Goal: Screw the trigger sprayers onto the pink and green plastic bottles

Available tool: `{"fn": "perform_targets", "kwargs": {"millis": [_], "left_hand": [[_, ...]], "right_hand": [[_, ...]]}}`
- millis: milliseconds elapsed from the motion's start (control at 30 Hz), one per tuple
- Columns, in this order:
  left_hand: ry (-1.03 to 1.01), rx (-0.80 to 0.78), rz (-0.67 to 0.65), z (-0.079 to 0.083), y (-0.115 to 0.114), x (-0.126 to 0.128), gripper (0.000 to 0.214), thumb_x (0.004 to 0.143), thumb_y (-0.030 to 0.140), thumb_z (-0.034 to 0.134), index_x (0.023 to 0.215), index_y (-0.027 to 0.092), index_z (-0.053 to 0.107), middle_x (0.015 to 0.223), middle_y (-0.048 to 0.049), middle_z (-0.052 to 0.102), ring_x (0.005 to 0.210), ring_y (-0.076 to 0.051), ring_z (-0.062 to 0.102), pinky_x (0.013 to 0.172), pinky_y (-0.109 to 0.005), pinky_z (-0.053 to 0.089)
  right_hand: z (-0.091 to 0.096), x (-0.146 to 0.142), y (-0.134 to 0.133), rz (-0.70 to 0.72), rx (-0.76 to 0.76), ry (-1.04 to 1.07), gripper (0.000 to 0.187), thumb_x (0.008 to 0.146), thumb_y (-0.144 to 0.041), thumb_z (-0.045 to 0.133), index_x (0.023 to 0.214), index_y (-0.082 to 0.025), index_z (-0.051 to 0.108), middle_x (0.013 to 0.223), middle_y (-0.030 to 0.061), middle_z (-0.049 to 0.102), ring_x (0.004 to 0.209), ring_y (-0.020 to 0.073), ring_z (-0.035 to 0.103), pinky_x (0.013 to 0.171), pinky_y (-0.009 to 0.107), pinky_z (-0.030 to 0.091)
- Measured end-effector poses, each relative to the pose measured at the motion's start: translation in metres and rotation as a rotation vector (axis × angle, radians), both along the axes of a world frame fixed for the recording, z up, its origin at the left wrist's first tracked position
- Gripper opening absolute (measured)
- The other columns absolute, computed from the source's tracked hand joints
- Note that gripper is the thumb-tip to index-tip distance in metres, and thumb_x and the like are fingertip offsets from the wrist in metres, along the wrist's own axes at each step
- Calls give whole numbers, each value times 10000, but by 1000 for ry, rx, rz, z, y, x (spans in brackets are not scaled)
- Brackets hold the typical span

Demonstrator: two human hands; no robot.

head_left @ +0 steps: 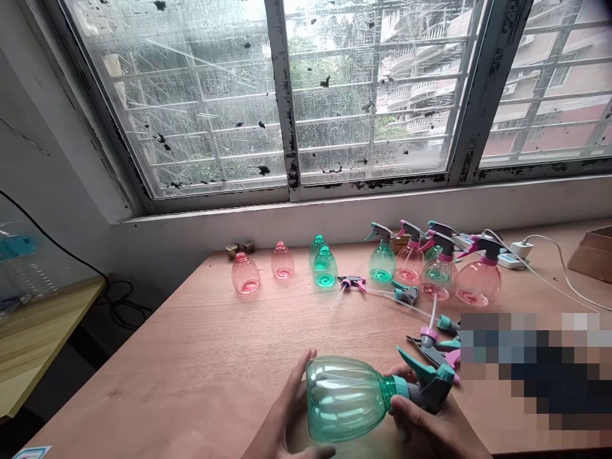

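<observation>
A see-through green spray bottle [348, 400] lies sideways in front of me, its base to the left. My left hand [285, 411] cups the base, the thumb below and the fingers partly hidden behind it. At the neck, my right hand [428, 424] grips the teal collar of the spray head [437, 387] between thumb and fingers. The head, dark grey with a teal trigger, sits on the bottle's neck. Just beyond my right hand lie loose spray heads, among them a pink-collared one [429, 336] with its tube pointing away.
Pink bottles [246, 275] and green bottles [324, 268] without heads stand toward the window. Several bottles with heads, including a pink one [479, 280], stand at the back right. Near them are a white charger with cables [521, 250] and a cardboard box [593, 254]. A blurred patch covers the right side.
</observation>
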State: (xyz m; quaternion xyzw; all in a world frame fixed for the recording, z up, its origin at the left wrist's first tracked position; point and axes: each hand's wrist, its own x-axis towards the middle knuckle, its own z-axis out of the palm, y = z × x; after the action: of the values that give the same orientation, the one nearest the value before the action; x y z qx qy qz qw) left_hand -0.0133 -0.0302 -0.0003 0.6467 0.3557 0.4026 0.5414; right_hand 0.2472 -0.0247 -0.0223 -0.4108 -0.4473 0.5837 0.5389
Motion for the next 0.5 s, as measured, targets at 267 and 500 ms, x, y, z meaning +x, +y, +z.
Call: {"fn": "perform_targets", "kwargs": {"millis": [267, 500], "left_hand": [[-89, -97, -8, 4, -1, 0, 1029, 747, 526, 773, 1556, 259, 196, 1593, -140, 339, 1474, -354, 278, 1221, -518, 178], [-20, -31, 4, -1, 1, 2, 947, 826, 386, 747, 1548, 381, 134, 1605, -69, 336, 1465, -330, 312, 1213, -504, 213]], "right_hand": [[7, -2, -4, 8, -21, -72, 536, 663, -646, 786, 921, -193, 660, 520, -33, 563, 486, 164, 533, 528, 295, 430], [2, -1, -1, -11, -18, -53, 539, 674, -626, 792, 958, -183, 672, 508, -13, 609, 479, 176, 539, 532, 308, 425]]}}
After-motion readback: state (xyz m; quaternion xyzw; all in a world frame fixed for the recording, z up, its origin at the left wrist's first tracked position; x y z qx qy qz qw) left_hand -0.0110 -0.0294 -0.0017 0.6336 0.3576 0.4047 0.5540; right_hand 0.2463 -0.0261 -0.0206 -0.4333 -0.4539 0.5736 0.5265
